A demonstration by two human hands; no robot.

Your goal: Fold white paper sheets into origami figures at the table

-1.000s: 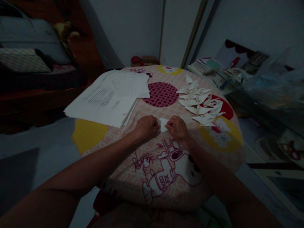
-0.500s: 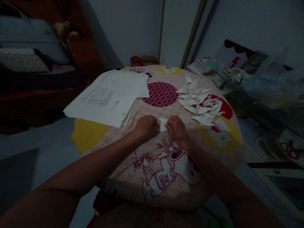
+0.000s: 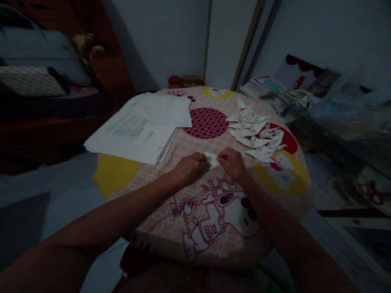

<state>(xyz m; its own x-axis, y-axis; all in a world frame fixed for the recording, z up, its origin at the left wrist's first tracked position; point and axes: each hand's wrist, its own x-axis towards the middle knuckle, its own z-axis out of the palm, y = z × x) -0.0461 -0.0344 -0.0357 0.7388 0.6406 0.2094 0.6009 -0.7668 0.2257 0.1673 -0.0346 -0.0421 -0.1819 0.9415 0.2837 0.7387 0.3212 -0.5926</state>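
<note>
Between my two hands lies a small folded piece of white paper (image 3: 213, 159) on the patterned tablecloth (image 3: 159, 195). My left hand (image 3: 193, 166) is closed at its left edge, fingers curled onto it. On the opposite side my right hand (image 3: 231, 162) pinches the paper's right end. The finest folds are too dim to make out. Several folded white paper cranes (image 3: 256, 132) sit in a cluster beyond my right hand. A thick stack of printed paper sheets (image 3: 131, 126) lies to the far left of my hands.
A glass shelf (image 3: 324, 130) at the right bears a plastic bag (image 3: 348, 101) and a pile of papers (image 3: 256, 87). A wooden bench (image 3: 110, 73) with bags on it stands at the left. The round table's edge curves close to my body.
Both hands have shifted slightly right over the folded paper, and more of it shows at an angle between them. The view has tilted a little; the cranes and stack stay put.
</note>
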